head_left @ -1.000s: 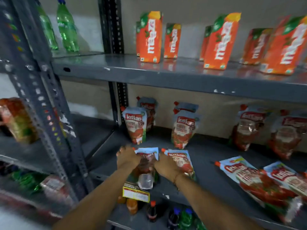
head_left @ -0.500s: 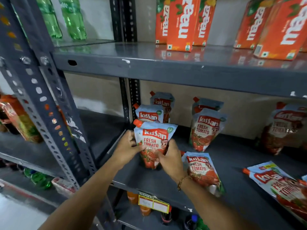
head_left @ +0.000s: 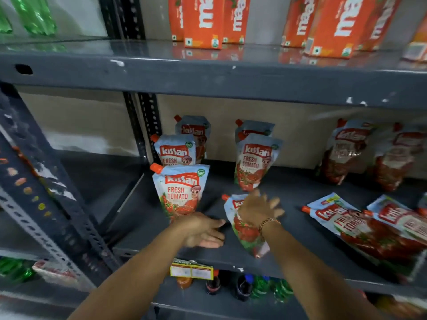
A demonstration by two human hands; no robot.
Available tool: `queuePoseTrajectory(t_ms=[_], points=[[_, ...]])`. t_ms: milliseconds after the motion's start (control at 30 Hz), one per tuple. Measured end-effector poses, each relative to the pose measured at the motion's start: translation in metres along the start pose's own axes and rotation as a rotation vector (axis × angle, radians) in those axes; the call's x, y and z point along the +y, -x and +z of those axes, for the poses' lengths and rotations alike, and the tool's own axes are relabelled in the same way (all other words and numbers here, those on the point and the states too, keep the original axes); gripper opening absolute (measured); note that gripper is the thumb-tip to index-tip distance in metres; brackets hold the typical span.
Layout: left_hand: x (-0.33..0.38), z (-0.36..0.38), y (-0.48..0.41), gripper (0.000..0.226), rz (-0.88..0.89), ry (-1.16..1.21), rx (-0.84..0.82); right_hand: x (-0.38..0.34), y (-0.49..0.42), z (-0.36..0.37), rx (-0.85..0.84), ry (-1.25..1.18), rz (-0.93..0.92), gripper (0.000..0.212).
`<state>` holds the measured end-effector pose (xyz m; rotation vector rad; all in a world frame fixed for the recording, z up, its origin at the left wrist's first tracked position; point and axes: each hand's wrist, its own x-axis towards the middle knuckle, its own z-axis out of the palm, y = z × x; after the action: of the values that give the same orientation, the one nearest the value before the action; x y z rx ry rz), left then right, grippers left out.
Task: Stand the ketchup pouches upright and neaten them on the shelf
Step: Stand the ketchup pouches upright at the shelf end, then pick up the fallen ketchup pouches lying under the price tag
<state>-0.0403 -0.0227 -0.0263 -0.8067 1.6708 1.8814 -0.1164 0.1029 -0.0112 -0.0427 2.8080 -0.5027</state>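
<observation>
A Kissan ketchup pouch (head_left: 182, 192) stands upright at the front left of the grey middle shelf (head_left: 288, 195), with two more upright pouches (head_left: 175, 150) in a row behind it. My left hand (head_left: 201, 229) is just below and right of it, fingers apart, holding nothing. My right hand (head_left: 258, 210), blurred with spread fingers, hovers over a pouch lying flat (head_left: 245, 232); whether it touches is unclear. Another upright pair (head_left: 255, 162) stands behind. Two flat pouches (head_left: 360, 227) lie at the right.
Blurred upright pouches (head_left: 346, 151) lean on the back wall at right. Orange Maaza cartons (head_left: 203, 21) fill the shelf above, whose front edge (head_left: 208, 77) overhangs. A slotted upright post (head_left: 46, 192) stands at left. Bottles (head_left: 242, 289) sit below the price label (head_left: 191, 271).
Both hands let go of the front left pouch, which now stands upright by itself. My right hand moved right over the flat pouch; my left hand dropped below the standing one.
</observation>
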Motion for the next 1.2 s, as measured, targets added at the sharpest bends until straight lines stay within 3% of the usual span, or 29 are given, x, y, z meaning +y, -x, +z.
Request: queuePoseTrajectory(t_ms=[67,133,233,333,433,567,700,800,833,900,1000,1067,1200], points=[[0.000,0.017,-0.011,0.014,0.003,0.055,-0.075,0.018,-0.002,0.000,-0.113,-0.118,0.109,0.074],[-0.002,0.033,-0.020,0.005,0.079,0.073,-0.064,0.026,0.000,-0.002,-0.134,-0.264,0.091,0.065],[-0.005,0.048,-0.019,0.012,0.352,0.000,0.030,0.032,0.007,-0.003,0.082,-0.458,-0.065,0.049],[0.009,0.043,-0.013,0.027,0.688,-0.225,0.262,0.034,0.016,-0.006,0.363,-0.701,-0.311,0.057],[0.021,0.041,-0.014,0.041,0.815,-0.340,0.439,0.037,0.020,-0.006,0.387,-0.875,-0.447,0.065],[0.004,0.051,-0.044,0.043,0.639,-0.241,0.547,0.056,0.015,0.005,0.194,-0.819,-0.426,0.045],[-0.013,0.087,-0.061,0.051,0.282,0.319,0.719,0.085,0.003,-0.008,0.019,-0.631,-0.405,0.045],[-0.003,0.135,-0.057,0.018,0.147,0.604,0.493,0.118,-0.013,-0.038,0.116,-0.367,-0.386,0.047],[0.004,0.150,-0.054,0.010,0.117,0.598,0.399,0.131,-0.020,-0.048,0.168,-0.234,-0.342,0.045],[0.018,0.197,-0.053,0.020,0.043,0.522,0.220,0.172,-0.035,-0.079,0.263,0.067,-0.158,0.042],[0.030,0.251,-0.054,0.027,-0.070,0.309,0.048,0.224,-0.048,-0.116,0.099,0.220,0.107,0.042],[0.033,0.280,-0.056,0.025,-0.103,0.239,0.005,0.248,-0.056,-0.127,0.021,0.205,0.082,0.039],[0.034,0.317,-0.056,0.035,0.002,0.311,0.056,0.272,-0.063,-0.135,0.051,0.091,-0.011,0.036]])
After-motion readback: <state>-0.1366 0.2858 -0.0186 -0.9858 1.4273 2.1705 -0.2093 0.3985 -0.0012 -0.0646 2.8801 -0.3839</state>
